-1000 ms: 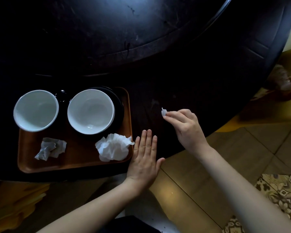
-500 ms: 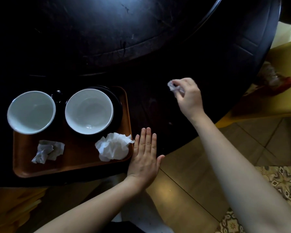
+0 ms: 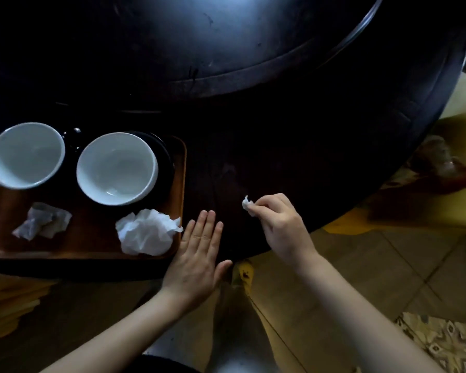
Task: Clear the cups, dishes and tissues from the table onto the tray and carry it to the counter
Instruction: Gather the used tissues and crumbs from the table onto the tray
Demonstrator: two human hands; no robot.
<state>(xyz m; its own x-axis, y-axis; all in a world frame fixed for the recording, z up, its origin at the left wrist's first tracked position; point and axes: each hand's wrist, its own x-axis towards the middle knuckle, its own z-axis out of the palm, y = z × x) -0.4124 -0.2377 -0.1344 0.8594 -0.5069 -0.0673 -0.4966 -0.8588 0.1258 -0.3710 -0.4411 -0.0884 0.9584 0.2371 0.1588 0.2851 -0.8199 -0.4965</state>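
Observation:
A brown wooden tray (image 3: 179, 184) sits at the near left of the dark round table (image 3: 280, 146). On it stand two white bowls, one at the left (image 3: 24, 154) and one on a black dish (image 3: 116, 168), with a greyish crumpled tissue (image 3: 42, 220) and a white crumpled tissue (image 3: 145, 232) in front. My left hand (image 3: 197, 251) lies flat on the table, fingers together, against the tray's right edge. My right hand (image 3: 277, 222) pinches a small white tissue scrap (image 3: 246, 203) just above the table, right of the tray.
A raised round turntable (image 3: 199, 36) fills the table's middle. A small dark cup (image 3: 72, 134) stands between the bowls at the tray's back. Right of the table is a yellow seat with a reddish object (image 3: 441, 170); tiled floor and a patterned rug (image 3: 447, 345) lie below.
My right hand, with the scrap in its fingertips, reached farther out over the table and has come back toward the near edge. My left hand has stayed flat by the tray.

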